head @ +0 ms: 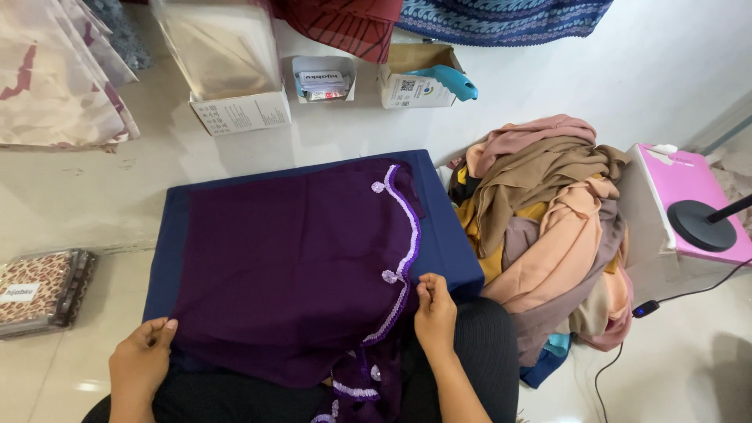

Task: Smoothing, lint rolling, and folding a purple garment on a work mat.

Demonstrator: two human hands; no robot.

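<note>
The dark purple cloth with a pale lilac crocheted scalloped edge (298,266) lies spread straight ahead of me, flat over a navy blue padded board (450,243) that rests across my lap and the floor. Its trimmed edge runs away from me, from near my right hand (435,309) up toward the board's far corner, so the long line of the trim sits on my right side, while the plain near edge runs crosswise between my two hands. My right hand is the nearer one to the trim: its fingers are pinched closed on the cloth just beside the lilac border, thumb and fingertips together. My left hand (141,360) sits at the near left corner of the cloth, fingers curled narrow and gripping the fabric's edge. The two hands are well apart, with the cloth stretched between them. More trimmed purple fabric hangs down between my knees. To my right, near the board, a heap of folded tan, peach and pink scarves (548,235) is piled.
</note>
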